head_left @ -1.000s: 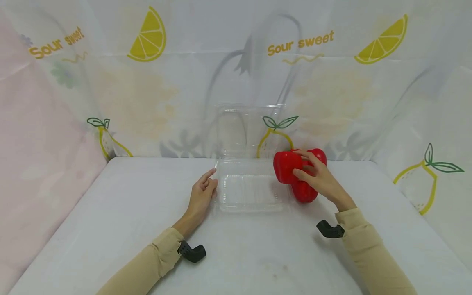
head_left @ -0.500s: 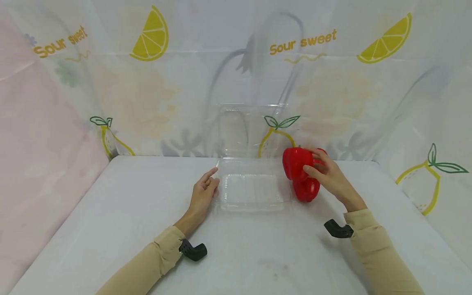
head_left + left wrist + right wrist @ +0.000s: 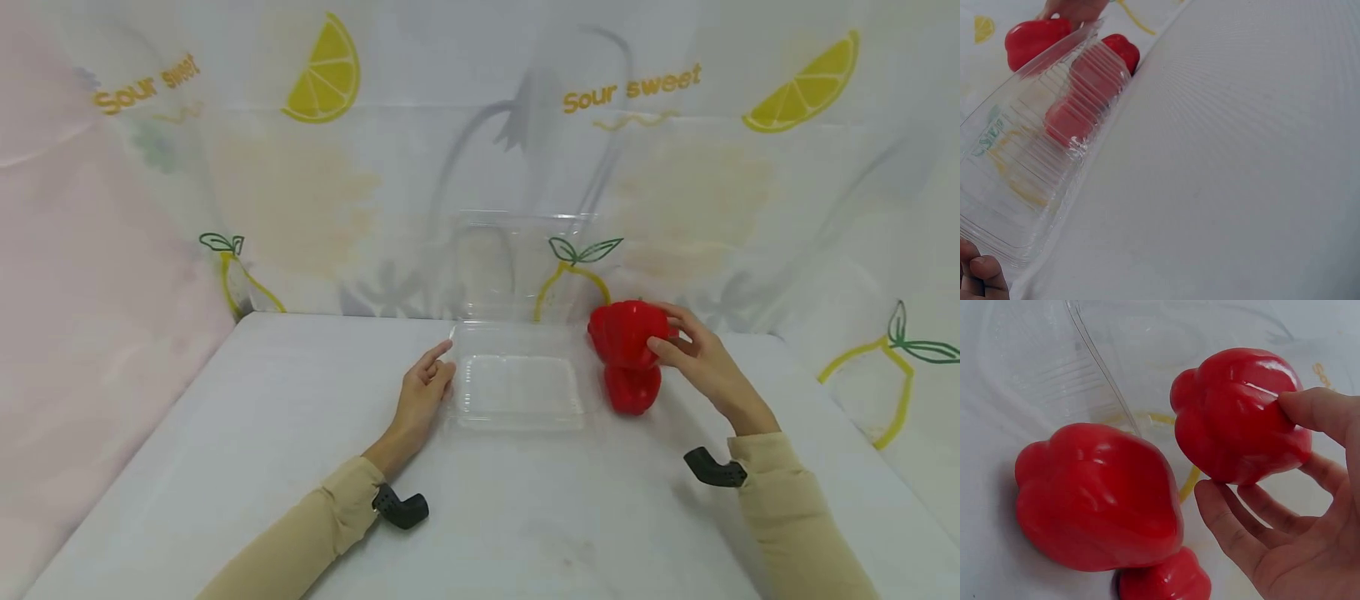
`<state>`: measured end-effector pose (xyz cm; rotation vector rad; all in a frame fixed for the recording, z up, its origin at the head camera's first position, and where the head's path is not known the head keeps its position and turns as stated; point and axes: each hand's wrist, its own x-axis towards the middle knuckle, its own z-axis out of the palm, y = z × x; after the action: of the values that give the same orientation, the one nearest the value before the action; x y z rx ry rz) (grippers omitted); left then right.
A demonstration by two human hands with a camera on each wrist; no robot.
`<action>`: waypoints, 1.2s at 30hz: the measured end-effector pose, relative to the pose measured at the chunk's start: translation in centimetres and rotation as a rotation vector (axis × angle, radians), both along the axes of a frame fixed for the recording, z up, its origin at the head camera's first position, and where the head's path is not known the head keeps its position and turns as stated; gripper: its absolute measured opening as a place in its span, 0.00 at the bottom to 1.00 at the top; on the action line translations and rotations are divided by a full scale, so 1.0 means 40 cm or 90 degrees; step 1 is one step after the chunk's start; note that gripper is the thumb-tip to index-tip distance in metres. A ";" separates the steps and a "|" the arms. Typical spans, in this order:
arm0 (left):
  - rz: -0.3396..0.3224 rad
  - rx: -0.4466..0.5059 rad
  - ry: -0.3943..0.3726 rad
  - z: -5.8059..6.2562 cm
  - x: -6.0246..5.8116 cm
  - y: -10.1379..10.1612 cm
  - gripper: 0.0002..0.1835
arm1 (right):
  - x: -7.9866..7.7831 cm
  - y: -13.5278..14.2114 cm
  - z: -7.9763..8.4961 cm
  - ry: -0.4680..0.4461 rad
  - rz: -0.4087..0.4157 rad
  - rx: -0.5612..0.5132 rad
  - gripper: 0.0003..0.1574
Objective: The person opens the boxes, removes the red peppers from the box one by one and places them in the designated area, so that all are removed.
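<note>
My right hand (image 3: 705, 358) grips a red bell pepper (image 3: 1235, 419) between thumb and fingers, raised above other peppers. Below it, a second bell pepper (image 3: 632, 389) rests on the table just right of a clear plastic container (image 3: 517, 387). Part of a third pepper (image 3: 600, 335) shows behind the held one; in the right wrist view a pepper (image 3: 1166, 578) peeks out at the bottom. The container stands with its lid (image 3: 525, 267) raised at the back. My left hand (image 3: 420, 396) holds the container's left edge, index finger stretched along it.
A white-covered table (image 3: 337, 367) lies under everything. Behind it hangs a printed cloth backdrop (image 3: 420, 167) with lemon drawings, close to the raised lid. A pink-tinted cloth side (image 3: 112, 292) borders the left.
My right hand has moved right with the held pepper, from over the container's right edge to above the other peppers. The left hand stays at the container's edge. The head view shifts slightly.
</note>
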<state>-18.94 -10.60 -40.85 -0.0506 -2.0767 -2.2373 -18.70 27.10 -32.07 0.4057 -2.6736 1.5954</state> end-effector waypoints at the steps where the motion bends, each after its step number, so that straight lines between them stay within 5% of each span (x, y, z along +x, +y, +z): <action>1: 0.000 -0.002 -0.001 -0.001 -0.001 0.002 0.24 | 0.002 0.008 -0.001 0.000 0.003 -0.004 0.33; 28: 0.002 -0.018 0.007 -0.010 -0.005 0.001 0.23 | 0.006 0.096 0.009 -0.038 0.018 0.050 0.36; 36: -0.020 -0.006 -0.018 0.019 0.006 -0.002 0.24 | 0.015 0.129 0.015 -0.053 0.002 0.067 0.35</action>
<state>-18.68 -10.67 -40.08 -0.0534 -2.1158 -2.2588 -18.11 32.26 -31.48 0.3522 -2.8287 1.5107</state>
